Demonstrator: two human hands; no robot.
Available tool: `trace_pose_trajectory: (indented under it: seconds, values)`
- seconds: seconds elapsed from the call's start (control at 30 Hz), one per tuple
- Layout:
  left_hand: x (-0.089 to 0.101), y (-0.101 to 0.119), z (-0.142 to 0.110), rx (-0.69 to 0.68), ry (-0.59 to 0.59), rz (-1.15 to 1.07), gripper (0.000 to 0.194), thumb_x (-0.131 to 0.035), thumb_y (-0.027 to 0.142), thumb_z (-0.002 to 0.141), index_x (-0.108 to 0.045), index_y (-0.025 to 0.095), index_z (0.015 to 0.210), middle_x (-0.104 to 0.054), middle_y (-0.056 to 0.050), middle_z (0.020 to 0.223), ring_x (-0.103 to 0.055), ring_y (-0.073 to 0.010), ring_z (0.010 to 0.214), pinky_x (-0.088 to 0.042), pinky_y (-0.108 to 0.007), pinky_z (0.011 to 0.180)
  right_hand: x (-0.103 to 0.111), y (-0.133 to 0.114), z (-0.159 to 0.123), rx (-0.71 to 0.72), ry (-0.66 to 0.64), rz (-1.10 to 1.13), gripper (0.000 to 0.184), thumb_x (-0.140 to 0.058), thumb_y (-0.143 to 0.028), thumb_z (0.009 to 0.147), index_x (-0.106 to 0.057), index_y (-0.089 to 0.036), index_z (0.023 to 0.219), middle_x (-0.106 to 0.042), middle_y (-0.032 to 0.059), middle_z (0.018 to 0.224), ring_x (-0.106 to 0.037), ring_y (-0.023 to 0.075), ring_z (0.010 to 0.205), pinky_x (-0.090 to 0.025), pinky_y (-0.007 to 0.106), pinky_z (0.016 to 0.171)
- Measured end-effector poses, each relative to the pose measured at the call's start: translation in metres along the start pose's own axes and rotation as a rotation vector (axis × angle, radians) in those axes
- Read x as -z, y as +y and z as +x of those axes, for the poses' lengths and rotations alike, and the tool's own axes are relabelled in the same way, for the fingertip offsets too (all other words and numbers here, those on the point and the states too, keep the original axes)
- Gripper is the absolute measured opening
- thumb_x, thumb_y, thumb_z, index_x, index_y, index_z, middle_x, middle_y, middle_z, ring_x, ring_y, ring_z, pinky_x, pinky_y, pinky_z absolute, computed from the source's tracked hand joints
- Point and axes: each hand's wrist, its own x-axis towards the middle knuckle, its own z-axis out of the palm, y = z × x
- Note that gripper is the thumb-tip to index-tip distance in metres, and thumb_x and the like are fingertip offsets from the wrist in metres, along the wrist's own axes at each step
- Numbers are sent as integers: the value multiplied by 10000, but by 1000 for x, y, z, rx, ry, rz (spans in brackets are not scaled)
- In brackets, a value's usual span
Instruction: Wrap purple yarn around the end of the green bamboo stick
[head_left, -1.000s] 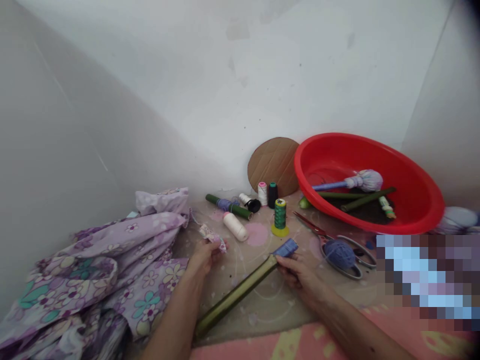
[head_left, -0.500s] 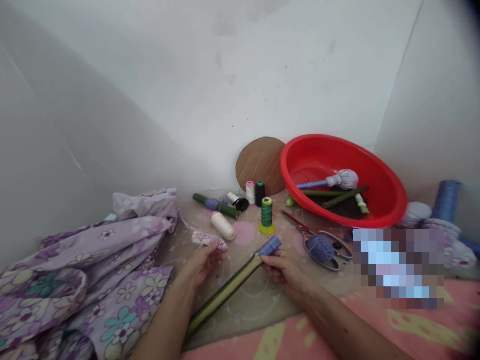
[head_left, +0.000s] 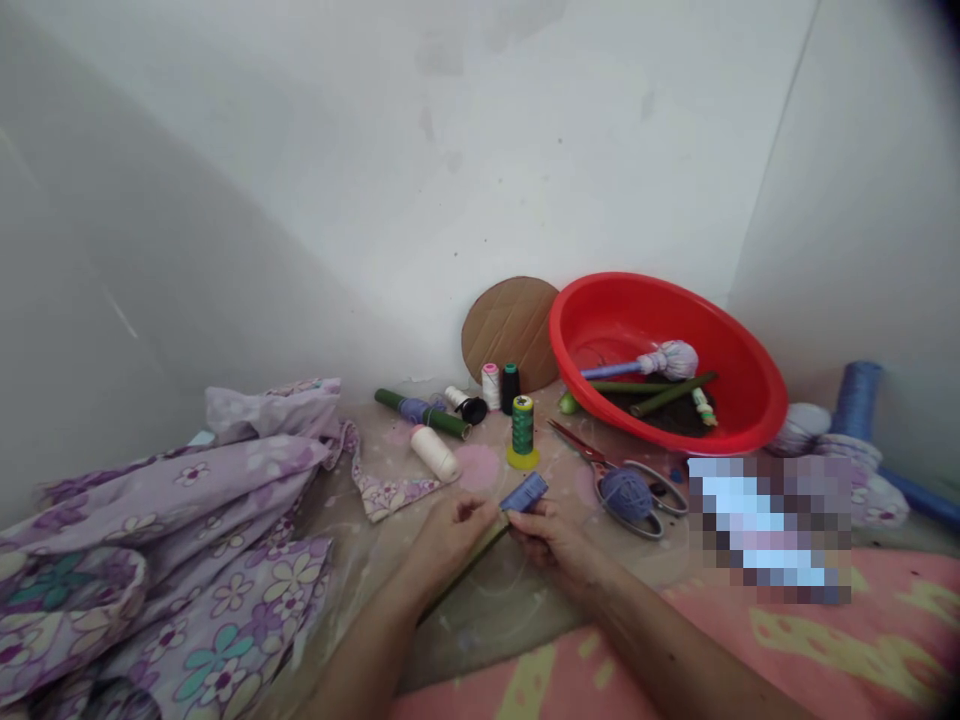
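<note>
Left grip [head_left: 450,545] closed over green stick [head_left: 466,572], right grip [head_left: 551,545] pinching its far end beside blue strip [head_left: 524,492]; I'd watch for a loose pinch letting the strip slide off. Scissors [head_left: 589,458], green spool [head_left: 523,430], red basin [head_left: 750,400] on mat [head_left: 495,610], floral cloth [head_left: 187,560] left, white wall [head_left: 375,200] behind

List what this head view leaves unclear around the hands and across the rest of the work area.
- Middle of the green stick: hidden by the left hand.
- Where the blue strip meets the stick: hidden by the right hand.
- Item at lower right: pixelated, so its kind is unreadable.
- Dark mass in the red basin: too dark to identify.
- Blue tube: cut off by the right edge.
</note>
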Motion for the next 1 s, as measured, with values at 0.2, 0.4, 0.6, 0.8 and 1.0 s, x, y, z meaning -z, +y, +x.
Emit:
trace_pose_trajectory:
  seconds: [0.2, 0.4, 0.6, 0.8, 1.0]
  values:
    - [-4, 0, -2, 22, -118, 8, 353, -436, 463, 704, -576, 144, 651, -441, 36, 444, -363, -72, 362, -265, -179, 354, -3, 3, 1, 52, -4, 7, 209, -583, -282, 574, -440, -132, 590, -364, -59, 469, -210, 12, 359, -57, 185, 356]
    - [4, 5, -5, 60, -120, -44, 382, -440, 485, 695, -553, 129, 610, -444, 27, 436, -361, -65, 339, -267, -181, 332, -8, 3, -3, 137, -42, 5, 108, -487, -171, 557, -482, -138, 660, -362, -57, 484, -197, 28, 374, -61, 182, 359]
    - [6, 6, -6, 20, -228, -201, 289, -598, 366, 613, -583, 123, 767, -465, 38, 468, -390, -52, 373, -309, -161, 362, -17, 5, -2, 201, -30, 50, 170, -571, -199, 531, -538, -159, 693, -471, -28, 554, -339, 58, 441, -230, 176, 422]
    - [7, 7, -7, 40, -295, -183, 363, -596, 308, 607, -566, 132, 924, -497, 36, 513, -388, -53, 376, -311, -170, 374, -10, 16, 1, 182, 15, -85, 119, -566, -229, 570, -556, -143, 653, -493, -14, 532, -413, 89, 478, -302, 200, 475]
    - [7, 9, -7, 48, -272, -70, 220, -560, 276, 621, -605, 137, 786, -416, 55, 439, -322, -52, 364, -247, -164, 362, 11, 15, -1, 503, 134, -802, 255, -445, -98, 624, -601, -161, 816, -598, 48, 846, -507, 179, 788, -382, 289, 717]
